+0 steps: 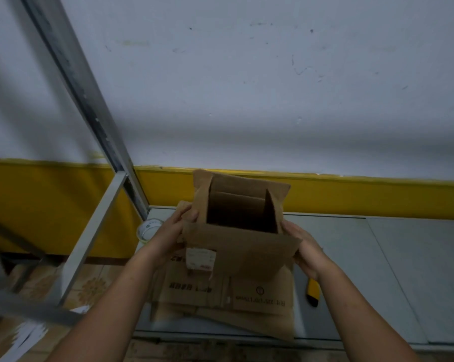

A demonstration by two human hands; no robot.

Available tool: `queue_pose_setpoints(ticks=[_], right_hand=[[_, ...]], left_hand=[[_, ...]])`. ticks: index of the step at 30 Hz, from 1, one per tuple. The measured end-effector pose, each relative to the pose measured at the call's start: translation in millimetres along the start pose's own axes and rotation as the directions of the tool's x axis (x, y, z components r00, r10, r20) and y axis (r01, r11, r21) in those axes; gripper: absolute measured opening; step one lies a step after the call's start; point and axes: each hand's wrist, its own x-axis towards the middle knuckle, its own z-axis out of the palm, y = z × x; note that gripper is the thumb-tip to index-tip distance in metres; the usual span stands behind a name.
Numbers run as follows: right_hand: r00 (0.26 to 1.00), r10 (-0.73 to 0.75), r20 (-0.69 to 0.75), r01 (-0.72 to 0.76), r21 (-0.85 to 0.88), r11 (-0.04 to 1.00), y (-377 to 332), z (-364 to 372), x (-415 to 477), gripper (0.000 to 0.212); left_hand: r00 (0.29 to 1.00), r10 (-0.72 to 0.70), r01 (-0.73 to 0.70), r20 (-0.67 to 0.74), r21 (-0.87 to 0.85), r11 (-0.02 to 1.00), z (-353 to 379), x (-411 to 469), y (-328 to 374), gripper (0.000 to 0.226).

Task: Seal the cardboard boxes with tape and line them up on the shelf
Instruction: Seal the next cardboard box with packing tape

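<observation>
White wall (246, 100) w/ yellow band behind, grey shelf (377, 270) below. Box (241, 246) is held up between both hands, above flat cardboard (220, 291), opening upward, flaps not yet folded. Left hand (176, 231) grips the left flap side, thumb on it; right hand (306, 246) clasps the right wall. Tape (148, 228) lies on the shelf, left of the left hand, near the post (87, 100), so this hand is nearer. Knife (312, 291) lies at right, under the right wrist. I judge flaps must close first, then tape.
</observation>
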Motion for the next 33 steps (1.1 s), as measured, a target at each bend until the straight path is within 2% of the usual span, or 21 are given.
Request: queue_pose_setpoints(ticks=[2, 7, 8, 11, 14, 17, 19, 21, 23, 25, 27, 29, 31, 33], right_hand=[[1.0, -0.01, -0.02, 0.01, -0.022, 1.0, 0.1, 6.3, 0.7, 0.072], [0.996, -0.031, -0.079, 0.025, -0.075, 0.997, 6.8, 14.4, 1.8, 0.081], [0.996, -0.029, -0.089, 0.023, -0.077, 0.997, 7.4, 14.6, 1.7, 0.081], [0.992, -0.044, -0.12, 0.03, -0.114, 0.993, 8.4, 15.4, 0.2, 0.071], [0.991, -0.061, -0.116, 0.044, -0.148, 0.988, 9.5, 16.7, -0.5, 0.073], [0.991, -0.086, -0.098, 0.07, -0.153, 0.986, 7.2, 15.1, -3.8, 0.06], [0.989, -0.096, -0.112, 0.078, -0.152, 0.985, 5.6, 16.5, -6.4, 0.058], [0.973, -0.133, -0.188, 0.106, -0.147, 0.983, 7.2, 20.7, -8.1, 0.048], [0.928, -0.196, -0.318, 0.169, -0.112, 0.979, 13.0, 25.2, -8.7, 0.028], [0.912, -0.197, -0.36, 0.212, 0.002, 0.977, 17.8, 31.4, -16.9, 0.035], [0.94, -0.193, -0.28, 0.237, 0.13, 0.963, 23.7, 31.9, -27.3, 0.04], [0.964, -0.203, -0.17, 0.23, 0.159, 0.96, 30.8, 26.2, -34.3, 0.043], [0.976, -0.198, -0.094, 0.205, 0.076, 0.976, 38.5, 17.4, -35.4, 0.076], [0.972, -0.221, -0.082, 0.218, -0.043, 0.975, 41.1, 17.0, -35.1, 0.086]], left_hand=[[1.0, 0.022, -0.022, -0.002, 0.0, 1.0, 5.2, -1.5, 3.2, 0.032], [0.997, 0.066, -0.069, 0.037, 0.067, 0.995, -4.8, 3.4, 0.4, 0.059], [0.997, 0.067, -0.07, 0.039, 0.073, 0.995, -8.4, 6.0, -1.2, 0.068], [0.99, 0.139, -0.139, 0.012, 0.209, 0.968, -15.0, 12.5, -5.3, 0.122], [0.96, 0.276, -0.277, 0.051, 0.334, 0.901, -20.5, 20.4, 4.7, 0.138], [0.938, 0.334, -0.344, 0.094, 0.389, 0.855, -19.7, 29.5, 27.8, 0.13], [0.927, 0.358, -0.371, 0.109, 0.4, 0.838, -17.1, 33.5, 41.2, 0.116], [0.909, 0.389, -0.415, 0.151, 0.414, 0.81, -15.0, 36.5, 46.8, 0.089], [0.882, 0.437, -0.468, 0.176, 0.436, 0.769, -15.8, 40.5, 44.3, 0.06], [0.874, 0.455, -0.474, 0.167, 0.494, 0.729, -20.1, 44.9, 37.8, 0.042], [0.885, 0.437, -0.448, 0.161, 0.555, 0.701, -26.6, 49.2, 31.0, 0.039], [0.905, 0.383, -0.417, 0.185, 0.565, 0.712, -32.4, 47.1, 29.2, 0.04], [0.929, 0.285, -0.369, 0.237, 0.513, 0.775, -35.6, 44.2, 31.2, 0.04], [0.957, 0.166, -0.256, 0.239, 0.416, 0.872, -32.3, 40.1, 35.8, 0.033]])
